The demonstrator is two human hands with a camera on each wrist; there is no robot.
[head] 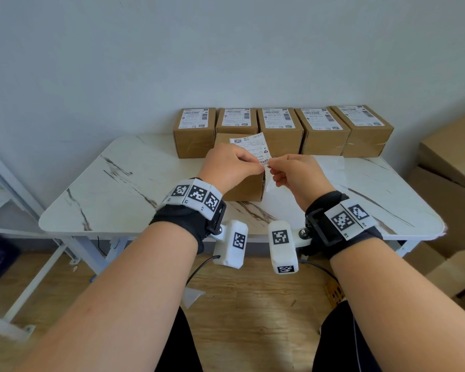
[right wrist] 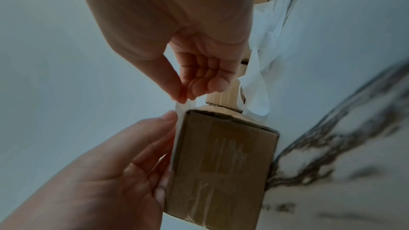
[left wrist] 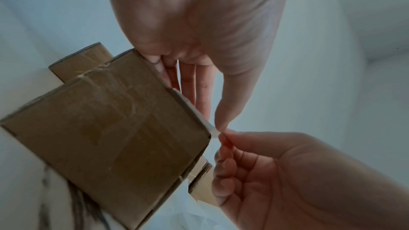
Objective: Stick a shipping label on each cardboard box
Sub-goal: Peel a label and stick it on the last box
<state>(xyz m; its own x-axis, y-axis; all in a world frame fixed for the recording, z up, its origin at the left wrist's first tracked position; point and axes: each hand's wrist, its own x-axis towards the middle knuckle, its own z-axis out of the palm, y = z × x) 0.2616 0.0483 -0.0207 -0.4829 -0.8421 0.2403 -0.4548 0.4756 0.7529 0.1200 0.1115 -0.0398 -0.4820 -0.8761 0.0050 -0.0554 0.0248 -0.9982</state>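
Note:
A small cardboard box (head: 246,190) stands at the middle of the table, and a white shipping label (head: 250,146) lies over its top. My left hand (head: 258,163) pinches the label's near right corner between thumb and fingertip. My right hand (head: 273,167) pinches a translucent backing strip (head: 270,183) that hangs down beside the box. In the left wrist view the label corner (left wrist: 211,128) sticks out past the edge of the box (left wrist: 121,137). In the right wrist view the two hands meet at the upper corner of the box (right wrist: 221,163).
Several boxes with labels on top stand in a row (head: 279,130) along the wall behind. Loose white backing papers (head: 330,163) lie on the marble table (head: 118,189) to the right. Large cardboard cartons (head: 451,162) are stacked beyond the table's right end.

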